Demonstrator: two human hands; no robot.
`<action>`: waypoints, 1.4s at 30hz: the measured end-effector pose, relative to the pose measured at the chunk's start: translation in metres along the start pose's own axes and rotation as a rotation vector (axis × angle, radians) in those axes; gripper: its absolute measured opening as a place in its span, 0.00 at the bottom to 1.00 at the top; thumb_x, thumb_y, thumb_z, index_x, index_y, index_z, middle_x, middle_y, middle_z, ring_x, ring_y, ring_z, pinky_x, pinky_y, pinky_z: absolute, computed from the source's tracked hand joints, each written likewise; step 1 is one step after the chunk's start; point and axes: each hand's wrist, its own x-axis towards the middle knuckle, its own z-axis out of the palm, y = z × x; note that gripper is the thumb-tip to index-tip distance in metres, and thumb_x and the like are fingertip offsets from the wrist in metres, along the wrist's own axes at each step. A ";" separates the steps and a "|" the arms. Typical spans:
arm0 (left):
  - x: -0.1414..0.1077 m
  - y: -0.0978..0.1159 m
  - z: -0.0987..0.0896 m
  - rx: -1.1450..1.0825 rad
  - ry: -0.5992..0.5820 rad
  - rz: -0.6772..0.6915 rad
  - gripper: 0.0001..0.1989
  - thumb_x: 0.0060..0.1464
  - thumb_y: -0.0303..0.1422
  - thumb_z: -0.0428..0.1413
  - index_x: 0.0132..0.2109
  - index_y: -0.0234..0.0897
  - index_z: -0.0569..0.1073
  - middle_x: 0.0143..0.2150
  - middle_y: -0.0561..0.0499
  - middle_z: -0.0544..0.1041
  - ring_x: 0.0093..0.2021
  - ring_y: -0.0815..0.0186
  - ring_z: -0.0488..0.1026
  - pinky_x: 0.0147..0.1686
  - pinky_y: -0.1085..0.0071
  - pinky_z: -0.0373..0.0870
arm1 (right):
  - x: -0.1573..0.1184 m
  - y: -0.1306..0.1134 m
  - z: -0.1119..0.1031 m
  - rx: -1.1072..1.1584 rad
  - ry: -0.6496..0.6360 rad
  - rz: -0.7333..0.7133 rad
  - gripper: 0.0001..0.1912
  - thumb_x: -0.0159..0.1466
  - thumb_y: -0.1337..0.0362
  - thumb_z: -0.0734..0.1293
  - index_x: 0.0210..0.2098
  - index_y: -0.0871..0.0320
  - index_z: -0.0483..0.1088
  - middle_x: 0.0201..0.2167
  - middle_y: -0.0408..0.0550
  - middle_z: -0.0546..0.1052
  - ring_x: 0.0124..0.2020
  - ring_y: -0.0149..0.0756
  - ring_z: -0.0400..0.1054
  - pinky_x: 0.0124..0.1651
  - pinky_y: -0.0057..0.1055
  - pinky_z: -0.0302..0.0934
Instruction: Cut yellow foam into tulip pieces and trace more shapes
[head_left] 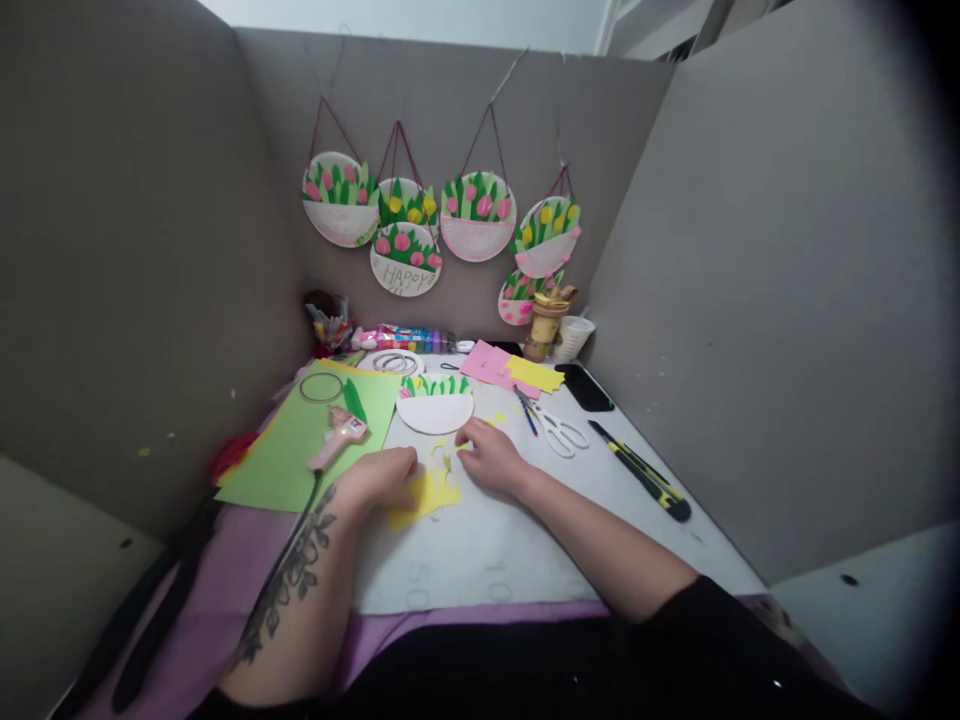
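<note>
My left hand [386, 475] is closed with its fingertips curled, beside a cut sheet of yellow paper [435, 492] on the white work surface. Anything between those fingers is hidden. My right hand [491, 455] pinches a small yellow paper piece [463, 448]. Yellow scraps [441, 455] lie between the two hands. Just beyond them sits a paper plate basket [435, 412], its white half-plate front topped with green paper leaves and a bit of pink at the left. A pink glue gun [341, 440] rests on green paper [281, 465] left of my left hand.
White scissors [562, 432], a blue pencil [527, 412], a utility knife [645, 475] and a phone [585, 387] lie to the right. Pink paper [487, 365] and yellow paper [534, 374] lie behind. Finished plate baskets [478, 240] hang on the grey partition [405, 80].
</note>
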 end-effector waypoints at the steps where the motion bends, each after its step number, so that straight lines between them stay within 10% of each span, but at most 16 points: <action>1: 0.001 0.000 0.001 0.007 -0.006 0.003 0.18 0.37 0.38 0.58 0.39 0.39 0.69 0.37 0.48 0.75 0.33 0.59 0.71 0.27 0.70 0.58 | -0.005 -0.005 -0.003 0.031 -0.088 -0.074 0.08 0.55 0.71 0.63 0.35 0.57 0.69 0.35 0.46 0.72 0.38 0.36 0.64 0.42 0.31 0.57; 10: 0.006 -0.010 0.000 -0.088 0.051 0.028 0.11 0.41 0.30 0.55 0.36 0.39 0.71 0.33 0.51 0.74 0.30 0.63 0.69 0.27 0.72 0.58 | -0.020 -0.020 -0.013 -0.009 -0.402 -0.174 0.08 0.54 0.66 0.66 0.35 0.59 0.68 0.35 0.48 0.68 0.37 0.37 0.62 0.40 0.31 0.57; 19: 0.012 -0.018 -0.011 -0.436 0.771 0.080 0.13 0.56 0.33 0.47 0.40 0.37 0.76 0.40 0.46 0.75 0.42 0.62 0.70 0.43 0.69 0.65 | -0.021 -0.018 -0.015 0.090 -0.393 -0.166 0.05 0.50 0.71 0.64 0.27 0.58 0.64 0.30 0.45 0.66 0.33 0.34 0.60 0.37 0.29 0.56; 29: 0.018 -0.029 -0.001 -0.354 0.388 -0.078 0.25 0.55 0.31 0.45 0.59 0.36 0.66 0.49 0.43 0.76 0.44 0.58 0.73 0.41 0.68 0.66 | -0.019 -0.001 -0.017 0.522 -0.327 0.100 0.05 0.54 0.66 0.66 0.26 0.58 0.64 0.27 0.42 0.69 0.27 0.29 0.61 0.31 0.26 0.56; 33: 0.018 -0.024 0.002 -0.323 0.442 -0.088 0.26 0.53 0.35 0.50 0.59 0.35 0.65 0.54 0.40 0.72 0.50 0.55 0.71 0.46 0.65 0.66 | -0.017 0.006 -0.017 0.748 -0.206 0.274 0.09 0.53 0.63 0.68 0.27 0.58 0.63 0.23 0.40 0.69 0.23 0.27 0.61 0.26 0.25 0.54; 36: 0.014 -0.010 0.000 -0.545 0.542 -0.054 0.25 0.55 0.42 0.50 0.57 0.33 0.64 0.48 0.41 0.74 0.45 0.59 0.73 0.42 0.67 0.68 | -0.016 0.004 -0.013 0.804 -0.044 0.283 0.13 0.53 0.63 0.69 0.36 0.57 0.64 0.23 0.38 0.70 0.23 0.28 0.63 0.27 0.26 0.57; 42: 0.006 0.032 -0.003 -1.185 0.145 0.082 0.27 0.59 0.51 0.41 0.55 0.35 0.62 0.37 0.45 0.77 0.31 0.67 0.73 0.28 0.73 0.66 | -0.022 -0.004 -0.009 0.413 0.279 0.041 0.28 0.58 0.65 0.65 0.57 0.53 0.55 0.30 0.42 0.76 0.32 0.35 0.69 0.40 0.36 0.63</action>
